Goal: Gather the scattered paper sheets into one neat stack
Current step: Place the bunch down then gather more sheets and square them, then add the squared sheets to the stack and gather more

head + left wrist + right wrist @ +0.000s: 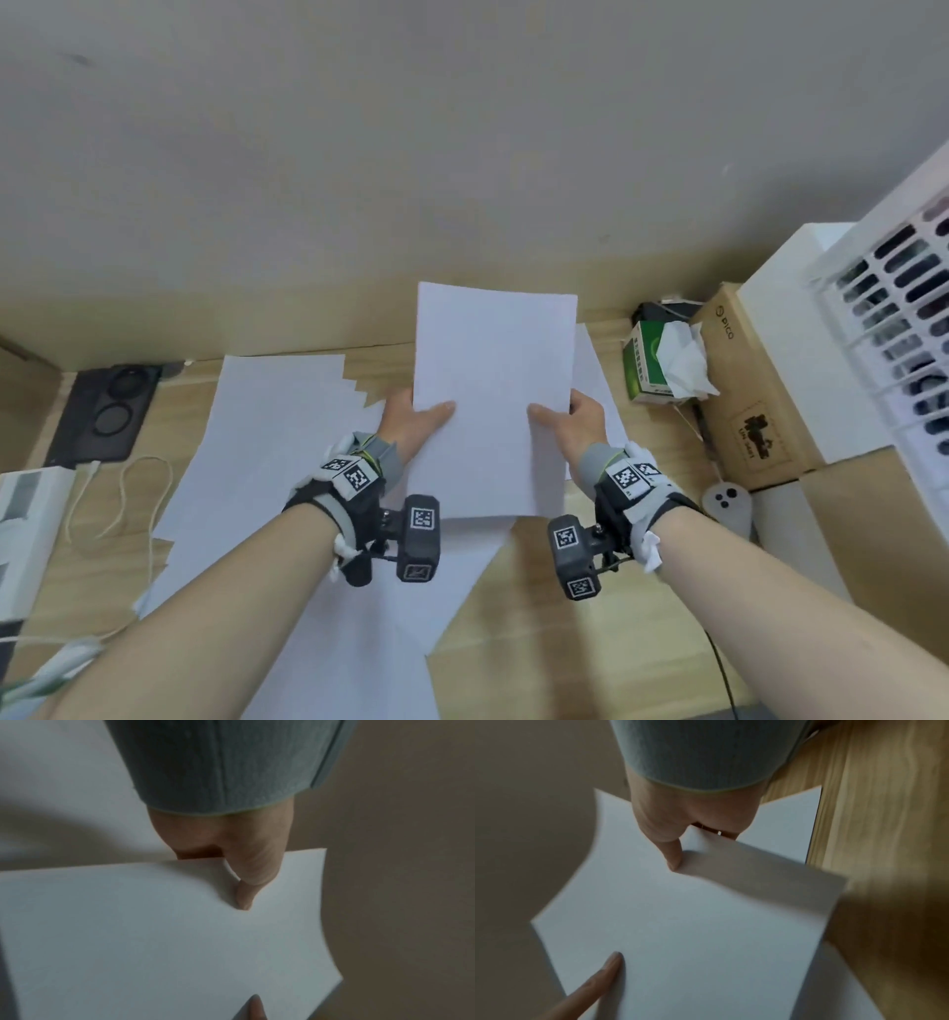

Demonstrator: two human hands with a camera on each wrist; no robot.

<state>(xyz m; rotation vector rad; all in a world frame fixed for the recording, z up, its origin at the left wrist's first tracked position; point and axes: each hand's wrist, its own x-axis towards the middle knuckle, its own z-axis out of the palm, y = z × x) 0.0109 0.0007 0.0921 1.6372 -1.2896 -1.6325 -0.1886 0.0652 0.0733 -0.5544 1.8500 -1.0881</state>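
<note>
Held sheets (493,390) lifted above counter (554,616), both hands on side edges at mid-length; left hand (411,421) thumb on top, fingers underneath, pinching; right hand (575,421) same pinch on opposite edge

Paper light, limp, far edge curling; likely slick sheet on sheet, creases easily

Fanned loose sheets (277,411) lie on counter left of held sheets, more beneath

Best hold: opposite long edges, gentle pinch, then tap edges square
</note>
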